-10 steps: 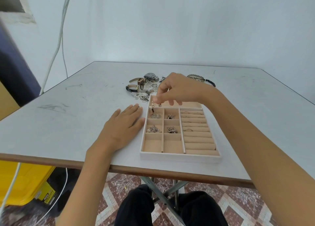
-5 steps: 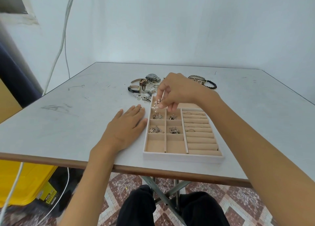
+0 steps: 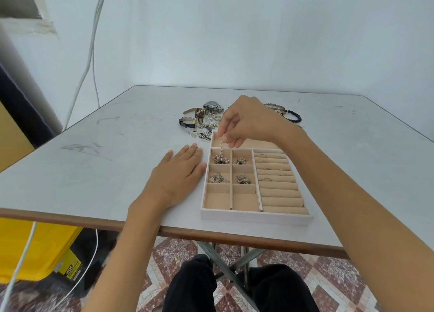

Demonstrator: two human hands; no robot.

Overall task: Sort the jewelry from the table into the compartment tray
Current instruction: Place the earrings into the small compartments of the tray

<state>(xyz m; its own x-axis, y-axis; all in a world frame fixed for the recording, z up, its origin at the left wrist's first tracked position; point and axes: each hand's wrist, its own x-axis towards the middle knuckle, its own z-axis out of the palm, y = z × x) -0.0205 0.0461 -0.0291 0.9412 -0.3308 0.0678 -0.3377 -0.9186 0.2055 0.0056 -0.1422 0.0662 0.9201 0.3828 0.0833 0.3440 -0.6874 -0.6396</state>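
Note:
A beige compartment tray [image 3: 256,216] lies near the table's front edge. My right hand [image 3: 244,121] hovers over the tray's far left corner and pinches a pearl earring [image 3: 221,147] that dangles above the top left small compartment. That compartment holds another pearl earring [image 3: 220,159]. Three neighbouring small compartments each hold a jewelry piece [image 3: 242,160], and rings [image 3: 270,168] sit between the tray's rolls on the right. My left hand [image 3: 178,173] rests flat on the table against the tray's left wall. A pile of loose jewelry [image 3: 204,121] with watches lies beyond the tray.
Beaded bracelets [image 3: 290,114] lie behind my right hand. The grey table [image 3: 94,170] has a brown front edge. A yellow bin [image 3: 30,253] and white cables [image 3: 21,264] are on the floor at the left. My legs are under the table.
My right hand has lifted slightly and shifted left, carrying the earring above the top left compartment. My left hand has stayed flat beside the tray.

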